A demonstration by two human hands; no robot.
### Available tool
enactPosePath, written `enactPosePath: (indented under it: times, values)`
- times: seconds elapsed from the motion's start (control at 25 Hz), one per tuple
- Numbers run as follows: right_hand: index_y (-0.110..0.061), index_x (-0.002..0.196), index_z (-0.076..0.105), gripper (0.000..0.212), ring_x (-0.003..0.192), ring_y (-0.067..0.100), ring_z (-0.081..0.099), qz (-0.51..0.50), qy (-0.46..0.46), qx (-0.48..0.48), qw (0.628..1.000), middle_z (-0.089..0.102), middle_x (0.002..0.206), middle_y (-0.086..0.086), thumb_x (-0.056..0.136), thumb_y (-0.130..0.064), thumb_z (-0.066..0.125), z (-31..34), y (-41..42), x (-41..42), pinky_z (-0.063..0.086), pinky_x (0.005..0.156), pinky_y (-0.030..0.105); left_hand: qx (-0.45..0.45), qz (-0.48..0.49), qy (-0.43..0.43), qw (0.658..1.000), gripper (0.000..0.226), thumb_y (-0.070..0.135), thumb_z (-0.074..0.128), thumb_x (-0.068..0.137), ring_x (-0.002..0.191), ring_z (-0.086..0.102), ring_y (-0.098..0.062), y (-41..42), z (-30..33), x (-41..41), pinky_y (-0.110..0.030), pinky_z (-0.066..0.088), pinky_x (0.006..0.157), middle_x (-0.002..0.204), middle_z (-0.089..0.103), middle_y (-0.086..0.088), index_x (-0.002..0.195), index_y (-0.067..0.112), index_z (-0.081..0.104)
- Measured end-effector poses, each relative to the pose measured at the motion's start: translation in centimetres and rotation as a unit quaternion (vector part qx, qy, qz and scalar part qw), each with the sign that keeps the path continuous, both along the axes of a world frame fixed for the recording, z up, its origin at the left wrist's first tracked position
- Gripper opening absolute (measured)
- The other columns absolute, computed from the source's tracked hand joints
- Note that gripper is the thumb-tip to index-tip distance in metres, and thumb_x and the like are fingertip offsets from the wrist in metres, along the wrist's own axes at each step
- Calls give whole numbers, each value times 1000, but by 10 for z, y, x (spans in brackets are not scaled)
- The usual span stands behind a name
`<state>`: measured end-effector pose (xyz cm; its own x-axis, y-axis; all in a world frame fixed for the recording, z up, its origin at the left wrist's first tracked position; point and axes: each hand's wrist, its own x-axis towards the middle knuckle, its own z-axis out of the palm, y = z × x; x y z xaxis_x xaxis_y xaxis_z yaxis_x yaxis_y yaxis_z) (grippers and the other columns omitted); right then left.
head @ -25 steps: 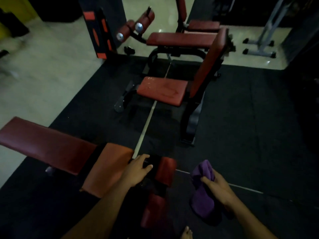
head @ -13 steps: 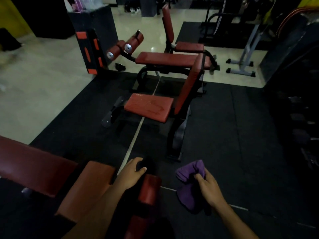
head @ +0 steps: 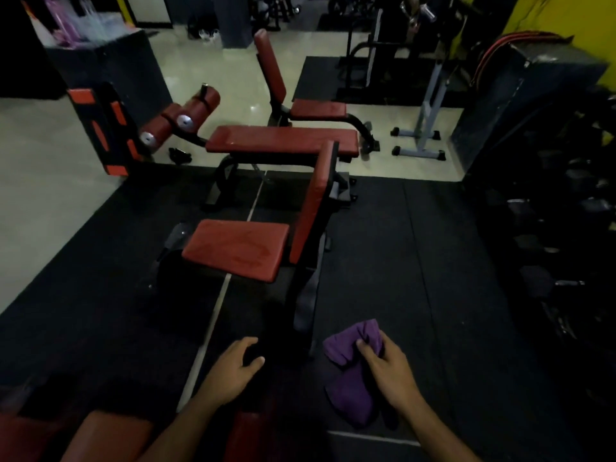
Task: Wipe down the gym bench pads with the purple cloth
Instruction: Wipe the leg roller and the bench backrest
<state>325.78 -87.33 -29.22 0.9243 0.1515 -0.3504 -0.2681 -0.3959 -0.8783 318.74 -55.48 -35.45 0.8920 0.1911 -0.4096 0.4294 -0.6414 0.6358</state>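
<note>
**Gaze lifting from the near bench toward the next one**

Attention is swinging upward: across the last second the near bench (head: 106, 435), which was filling the lower left, is sliding almost out of view, leaving only its red pad ends along the bottom edge. The seat pad (head: 238, 250) of the bench ahead and its upright back pad (head: 315, 201) are moving to the centre of view, which suggests the person is finishing with the near pads and looking to the next ones.

The right hand (head: 388, 373) is still gripping the purple cloth (head: 350, 371), fingers curled over the bunched top while the rest is hanging below, clear of any pad. The left hand (head: 233, 368) is staying curled over a dark part of the near bench's frame, though what exactly it is holding is too dark to tell.

No wiping is happening right now; the cloth is touching no pad.
</note>
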Motion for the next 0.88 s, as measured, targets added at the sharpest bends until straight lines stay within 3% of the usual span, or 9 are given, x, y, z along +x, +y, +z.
enactPosePath:
  times: [0.16, 0.44, 0.52, 0.64, 0.8, 0.88]
  values:
    - [-34, 96, 68, 6, 94, -1, 65, 10, 0, 5, 1000, 72, 97, -17, 96, -35, 61, -5, 0, 59, 51, 87, 28, 21, -10, 10, 1000, 53, 30, 67, 98, 133, 51, -18, 0, 5, 70, -28, 39, 108, 147, 52, -3, 147, 17, 49]
    - [-29, 97, 67, 5, 91, 10, 67, 98, -21, 9, 995, 72, 94, -8, 95, -28, 63, -14, 23, 207, 56, 86, 39, 42, 49, -12, 998, 57, 34, 64, 100, 137, 49, -18, 12, 26, 174, -25, 36, 109, 150, 49, -1, 151, 18, 45]
    - [-31, 98, 67, 7, 91, 7, 68, 126, -16, 7, 992, 73, 94, -9, 95, -27, 62, -9, 42, 233, 56, 84, 34, 37, 86, -15, 995, 57, 40, 63, 99, 136, 50, -16, 26, 33, 179, -30, 40, 112, 150, 50, 2, 151, 23, 45]
    - [-34, 98, 64, 10, 89, -1, 65, 198, -14, -2, 980, 70, 95, -15, 96, -25, 62, -6, 87, 262, 50, 77, 16, 33, 163, -15, 986, 57, 43, 63, 99, 135, 52, -17, 54, 38, 166, -33, 42, 110, 148, 53, 2, 149, 23, 46]
    - [-32, 97, 67, 8, 88, 1, 67, 278, -3, 0, 961, 72, 94, -12, 96, -25, 63, -11, 163, 278, 53, 81, 26, 47, 269, -4, 962, 54, 38, 63, 100, 133, 52, -18, 98, 35, 136, -28, 40, 106, 148, 53, -1, 148, 20, 48]
    - [-35, 99, 65, 11, 88, -5, 64, 333, -13, 0, 943, 70, 95, -16, 96, -24, 63, -11, 211, 281, 49, 81, 21, 36, 319, 4, 947, 54, 41, 62, 100, 133, 52, -17, 126, 28, 115, -29, 40, 107, 148, 54, -1, 147, 22, 48]
